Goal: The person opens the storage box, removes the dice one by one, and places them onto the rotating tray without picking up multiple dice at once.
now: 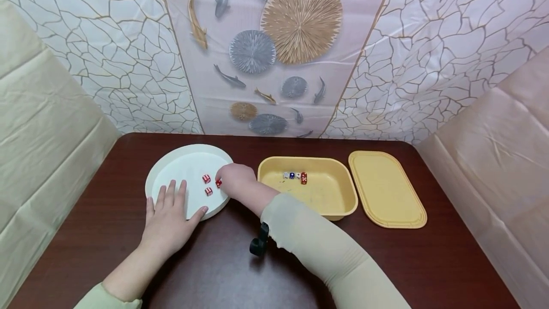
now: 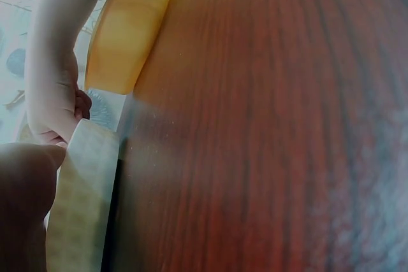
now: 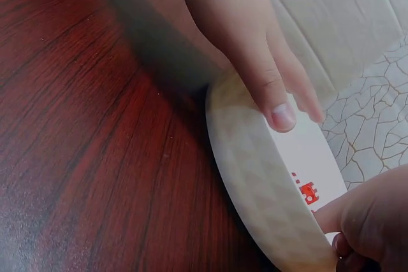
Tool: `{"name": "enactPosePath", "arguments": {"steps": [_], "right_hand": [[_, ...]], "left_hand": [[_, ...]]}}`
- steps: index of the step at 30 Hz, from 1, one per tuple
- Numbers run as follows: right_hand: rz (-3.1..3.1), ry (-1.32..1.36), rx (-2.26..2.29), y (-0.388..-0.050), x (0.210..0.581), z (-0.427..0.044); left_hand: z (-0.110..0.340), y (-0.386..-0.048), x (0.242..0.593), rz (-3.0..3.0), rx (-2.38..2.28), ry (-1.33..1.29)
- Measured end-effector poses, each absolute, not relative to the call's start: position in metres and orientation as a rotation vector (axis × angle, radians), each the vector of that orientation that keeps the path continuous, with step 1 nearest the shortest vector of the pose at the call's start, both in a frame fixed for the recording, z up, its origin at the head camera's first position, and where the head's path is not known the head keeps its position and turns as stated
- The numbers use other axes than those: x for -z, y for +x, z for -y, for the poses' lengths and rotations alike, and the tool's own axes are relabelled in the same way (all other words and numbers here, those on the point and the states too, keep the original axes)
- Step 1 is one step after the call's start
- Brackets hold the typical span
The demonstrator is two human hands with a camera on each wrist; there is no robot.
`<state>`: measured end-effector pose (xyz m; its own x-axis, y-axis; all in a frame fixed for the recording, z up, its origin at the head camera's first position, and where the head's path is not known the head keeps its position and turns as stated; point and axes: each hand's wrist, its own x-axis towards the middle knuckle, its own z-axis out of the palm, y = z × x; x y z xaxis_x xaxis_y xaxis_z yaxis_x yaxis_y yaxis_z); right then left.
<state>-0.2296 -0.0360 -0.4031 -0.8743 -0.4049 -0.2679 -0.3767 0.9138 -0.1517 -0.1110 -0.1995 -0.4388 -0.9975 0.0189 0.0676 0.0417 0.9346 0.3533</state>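
Note:
A round white tray [image 1: 197,151] holds red dice with white pips, among them one red die [image 1: 206,179] and another [image 1: 208,191] lying apart. My right hand [image 1: 237,179] reaches over the tray's right side, its fingers curled and pinching a red die [image 1: 218,184] at the fingertips. Only part of that die shows. On the tray's near-left rim rests my left hand [image 1: 168,221], with its fingers spread and straight over the tray floor. From the right wrist, the left thumb [image 3: 282,118] appears over the patterned outer wall [image 3: 248,151].
A yellow rectangular bin [image 1: 334,199] stands right of the tray. Inside, near its back wall, white, blue and red dice [image 1: 303,178] sit in a row. Further right lies a flat yellow lid [image 1: 388,190]. Everything is on a dark brown table [image 1: 206,271].

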Motion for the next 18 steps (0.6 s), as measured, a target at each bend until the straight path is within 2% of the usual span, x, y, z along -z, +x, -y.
{"name": "enactPosePath", "arguments": {"steps": [18], "right_hand": [[-2.786,-0.594,0.069,-0.2271,0.4025,0.0375]], "left_hand": [[0.1992,-0.1108,0.4399,3.025,0.552,-0.045]]}}
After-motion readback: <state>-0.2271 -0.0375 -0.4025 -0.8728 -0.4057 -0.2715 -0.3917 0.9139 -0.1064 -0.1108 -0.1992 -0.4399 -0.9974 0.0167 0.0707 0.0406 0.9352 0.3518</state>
